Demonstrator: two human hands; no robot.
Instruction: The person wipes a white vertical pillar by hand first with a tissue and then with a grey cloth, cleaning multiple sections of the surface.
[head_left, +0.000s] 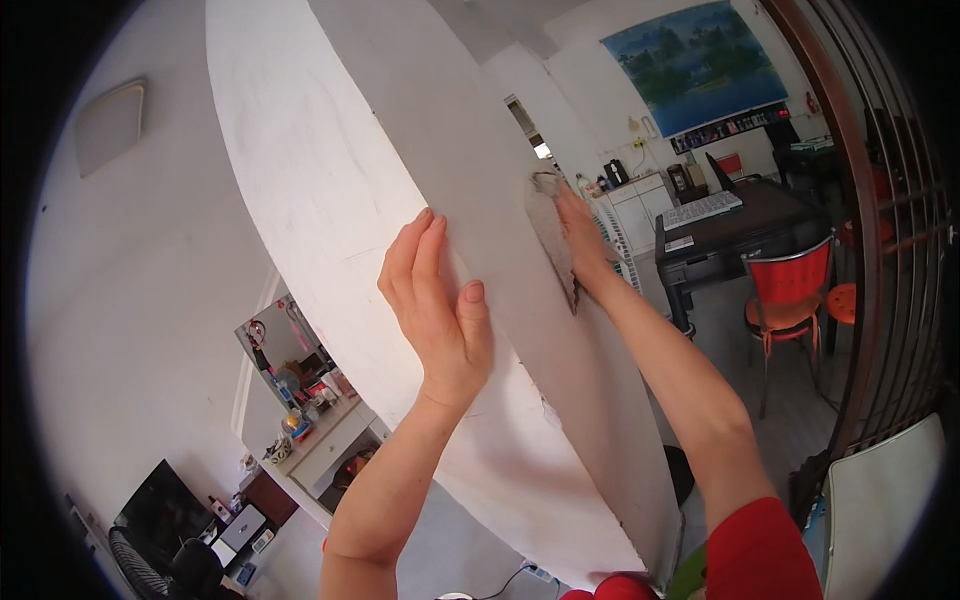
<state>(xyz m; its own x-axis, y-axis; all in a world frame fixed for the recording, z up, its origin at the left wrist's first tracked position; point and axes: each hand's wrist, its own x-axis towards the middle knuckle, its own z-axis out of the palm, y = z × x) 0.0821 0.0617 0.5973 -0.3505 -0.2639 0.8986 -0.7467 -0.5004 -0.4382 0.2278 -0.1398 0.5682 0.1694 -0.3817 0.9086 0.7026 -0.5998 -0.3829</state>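
Observation:
A white pillar (330, 180) stands straight before me, its corner edge chipped in places and its faces faintly marked. Flat against that corner rests my left hand (431, 307), holding nothing, with the thumb apart from the fingers. On the pillar's shaded right face (450, 135), my right hand (585, 236) presses a grey, stained cloth (546, 214). The cloth's ragged lower tip hangs below the palm, and my right fingertips are partly hidden behind it.
To the right are a black table (757, 225) with a keyboard, a red-backed chair (791, 285) and a dark lattice partition (832, 112). Leftward stand a mirrored dresser (330, 442), a television (165, 510) and a fan (139, 562). A cable (506, 583) lies at the pillar's foot.

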